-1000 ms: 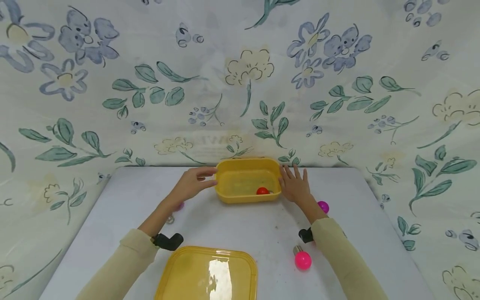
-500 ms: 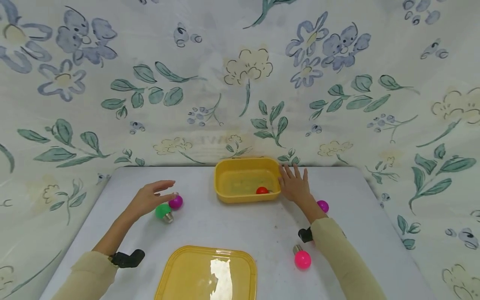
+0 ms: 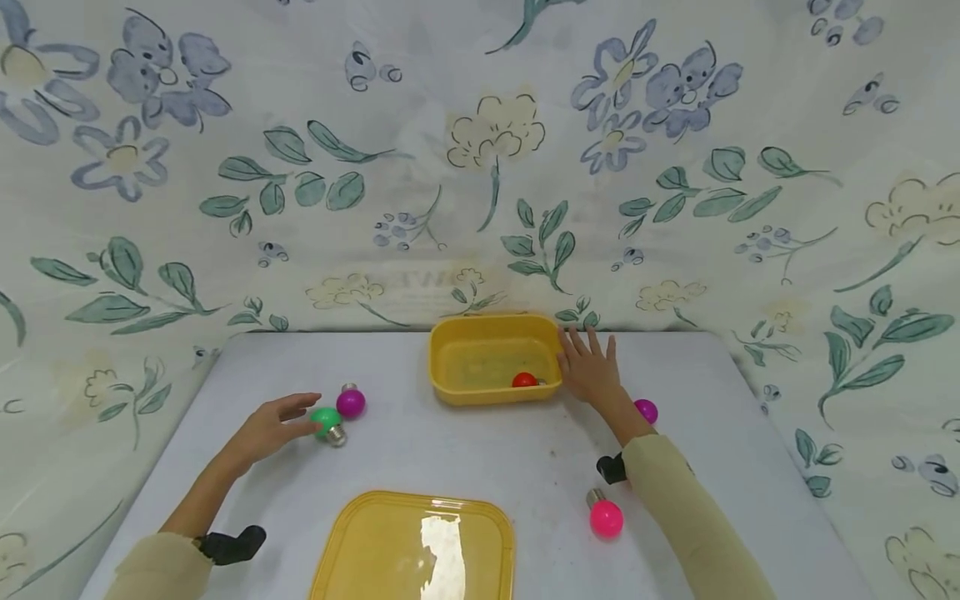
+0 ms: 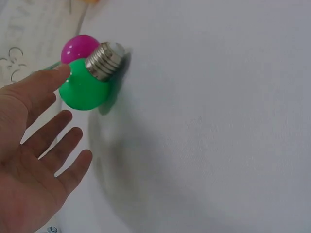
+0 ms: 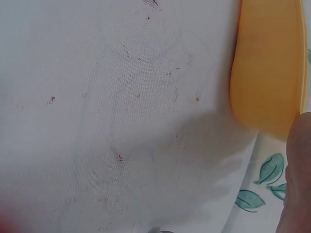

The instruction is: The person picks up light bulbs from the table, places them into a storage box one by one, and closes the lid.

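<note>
On the left side of the table my left hand (image 3: 266, 429) hovers with spread, relaxed fingers, its fingertips right at a green light bulb (image 4: 85, 87). Behind that bulb lies a purple light bulb (image 3: 351, 404), its metal base pointing away. My right hand (image 3: 591, 371) lies with extended fingers against the right end of a yellow container (image 3: 495, 398) at the back of the table. Inside the container is a red light bulb (image 3: 524, 380). In the right wrist view only part of the right hand (image 5: 299, 179) shows, at the container's wall.
A yellow lid or tray (image 3: 390, 550) lies at the front of the white table (image 3: 450, 458). On the right are a pink bulb (image 3: 606, 519) and another purple bulb (image 3: 646, 411) partly behind the right forearm. A floral cloth (image 3: 480, 183) rises behind the table.
My left hand has left the container's left end and moved left and toward the front, to the green bulb. The right hand has stayed at the container.
</note>
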Available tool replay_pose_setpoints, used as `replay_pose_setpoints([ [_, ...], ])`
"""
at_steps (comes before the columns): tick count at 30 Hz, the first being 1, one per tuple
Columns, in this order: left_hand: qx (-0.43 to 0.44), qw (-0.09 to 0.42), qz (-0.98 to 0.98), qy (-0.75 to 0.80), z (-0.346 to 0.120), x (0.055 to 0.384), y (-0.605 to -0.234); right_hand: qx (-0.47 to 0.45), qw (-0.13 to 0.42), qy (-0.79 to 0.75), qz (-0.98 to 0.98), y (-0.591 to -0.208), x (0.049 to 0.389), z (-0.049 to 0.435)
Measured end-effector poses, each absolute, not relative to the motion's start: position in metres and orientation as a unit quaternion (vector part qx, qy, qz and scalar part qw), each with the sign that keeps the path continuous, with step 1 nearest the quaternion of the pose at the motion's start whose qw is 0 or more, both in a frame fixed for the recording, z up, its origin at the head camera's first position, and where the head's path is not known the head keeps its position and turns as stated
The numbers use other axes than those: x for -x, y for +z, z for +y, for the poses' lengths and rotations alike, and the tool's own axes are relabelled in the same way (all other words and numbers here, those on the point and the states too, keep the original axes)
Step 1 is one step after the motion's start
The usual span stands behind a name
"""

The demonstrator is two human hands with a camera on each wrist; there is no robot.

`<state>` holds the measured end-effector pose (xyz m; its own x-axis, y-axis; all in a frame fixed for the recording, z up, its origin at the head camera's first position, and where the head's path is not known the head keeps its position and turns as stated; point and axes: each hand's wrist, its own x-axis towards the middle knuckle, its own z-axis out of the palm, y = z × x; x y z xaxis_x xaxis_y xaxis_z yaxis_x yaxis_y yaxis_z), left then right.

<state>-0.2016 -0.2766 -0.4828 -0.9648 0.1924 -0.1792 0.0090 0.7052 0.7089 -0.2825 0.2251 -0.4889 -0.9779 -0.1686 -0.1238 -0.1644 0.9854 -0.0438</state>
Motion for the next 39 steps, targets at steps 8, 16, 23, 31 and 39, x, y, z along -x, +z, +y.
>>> replay_pose_setpoints([
  [8, -0.052, 0.125, 0.916, 0.377, -0.276, 0.206, -0.489, 0.084, 0.067, -0.015, 0.994, -0.491, 0.284, 0.226],
  [16, -0.041, 0.127, 0.917, 0.375, -0.276, 0.206, -0.491, 0.081, 0.067, -0.022, 0.994, -0.491, 0.285, 0.225],
  [23, -0.05, 0.105, 0.917, 0.381, -0.28, 0.201, -0.49, 0.081, 0.067, -0.023, 0.994, -0.492, 0.285, 0.225],
  [31, -0.059, 0.066, 0.915, 0.393, -0.276, 0.199, -0.478, 0.083, 0.068, -0.013, 0.994, -0.49, 0.284, 0.225],
  [39, -0.061, 0.025, 0.909, 0.411, -0.248, 0.207, -0.459, 0.08, 0.069, -0.02, 0.994, -0.488, 0.282, 0.223],
])
